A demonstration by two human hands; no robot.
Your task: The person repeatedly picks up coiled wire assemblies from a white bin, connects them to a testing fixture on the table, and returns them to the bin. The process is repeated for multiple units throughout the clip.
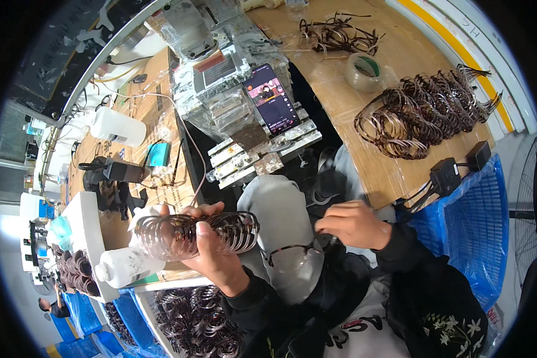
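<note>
A: Copper-brown wire coils (188,234), a whole row of them, clamped in the left hand (212,253). Fingers wrapped round the middle, thumb on top, row lying level across the lap.

B: Right hand (355,224)?

A: Closed in a pinch, just right of the row's end, not touching it. Whatever it pinches is too thin to make out.

B: Tip for the step?

A: I'd grip mid-row so the ends don't sag, and feed one loop at a time. More coils (417,116) lie on the cardboard-covered surface (364,173), well apart.
</note>
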